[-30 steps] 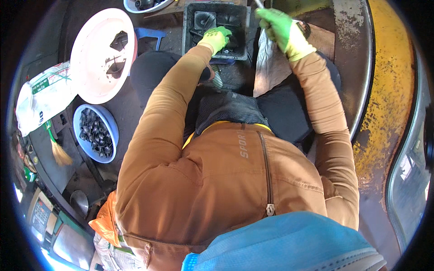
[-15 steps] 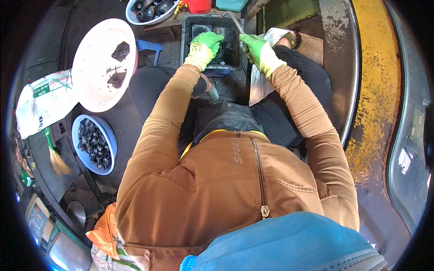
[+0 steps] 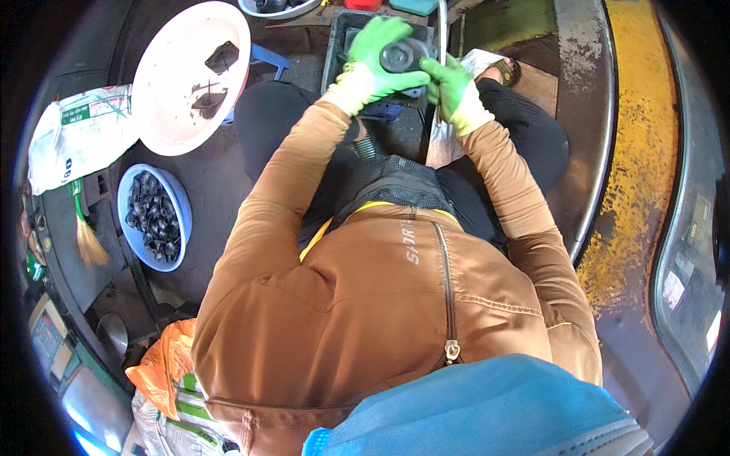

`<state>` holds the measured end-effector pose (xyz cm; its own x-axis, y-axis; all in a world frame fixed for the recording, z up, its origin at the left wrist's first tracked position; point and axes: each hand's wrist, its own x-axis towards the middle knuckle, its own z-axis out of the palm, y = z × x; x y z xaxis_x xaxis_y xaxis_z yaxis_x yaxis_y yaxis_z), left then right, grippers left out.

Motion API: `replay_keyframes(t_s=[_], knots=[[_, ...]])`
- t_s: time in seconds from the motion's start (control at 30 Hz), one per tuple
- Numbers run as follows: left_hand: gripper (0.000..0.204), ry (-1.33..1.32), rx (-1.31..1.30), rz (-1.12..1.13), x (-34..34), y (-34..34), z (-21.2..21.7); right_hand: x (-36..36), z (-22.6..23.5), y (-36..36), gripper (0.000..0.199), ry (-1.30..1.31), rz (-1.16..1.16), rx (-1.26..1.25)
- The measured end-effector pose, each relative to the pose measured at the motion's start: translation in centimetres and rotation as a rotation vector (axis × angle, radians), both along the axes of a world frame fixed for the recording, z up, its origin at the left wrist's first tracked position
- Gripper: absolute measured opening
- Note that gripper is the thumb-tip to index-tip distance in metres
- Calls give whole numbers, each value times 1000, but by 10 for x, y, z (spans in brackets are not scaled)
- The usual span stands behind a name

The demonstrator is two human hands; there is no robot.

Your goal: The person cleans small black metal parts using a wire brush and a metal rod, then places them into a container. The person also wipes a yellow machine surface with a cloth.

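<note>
My left hand (image 3: 374, 62), in a green and yellow glove, curls its fingers and thumb around a round black part (image 3: 397, 57) with a ring-shaped face. The part is held over a black rectangular tray (image 3: 330, 72) in front of me. My right hand (image 3: 454, 90), gloved alike, is closed around a thin metal rod (image 3: 442, 29) that stands nearly upright, just right of the part. Whether the rod touches the part cannot be made out. The rod's upper end runs out of the picture.
At left stand a tilted pink-white basin (image 3: 171, 114) with dark scraps and a blue basin (image 3: 187, 220) of small black pieces. A straw brush (image 3: 91, 243) and a white sack (image 3: 84, 133) lie farther left. A rusty yellow metal panel (image 3: 642, 152) rises at right.
My left hand has risen from the tray with the round black part and opened its thumb around it. My right hand has drawn nearer, and the rod has turned from slanting to nearly upright.
</note>
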<state>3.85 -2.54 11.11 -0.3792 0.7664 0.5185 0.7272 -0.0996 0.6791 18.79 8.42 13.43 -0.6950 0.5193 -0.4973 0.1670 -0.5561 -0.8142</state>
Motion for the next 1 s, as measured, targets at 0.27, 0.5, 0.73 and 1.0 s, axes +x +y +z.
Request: replay_keyframes(t_s=[0.27,0.5,0.73,1.0], knots=[[55,-2,-125,195,-32,14,-62,30,-6,-26,33,-121,-20,683],[56,-20,-148,219,-35,26,-110,25,-12,-50,34,-522,291,1057],[61,29,-196,259,-33,30,-131,26,-18,-53,21,-116,-48,1409],[54,-58,-133,278,-27,32,-138,26,-27,-50,20,-255,7,1305]])
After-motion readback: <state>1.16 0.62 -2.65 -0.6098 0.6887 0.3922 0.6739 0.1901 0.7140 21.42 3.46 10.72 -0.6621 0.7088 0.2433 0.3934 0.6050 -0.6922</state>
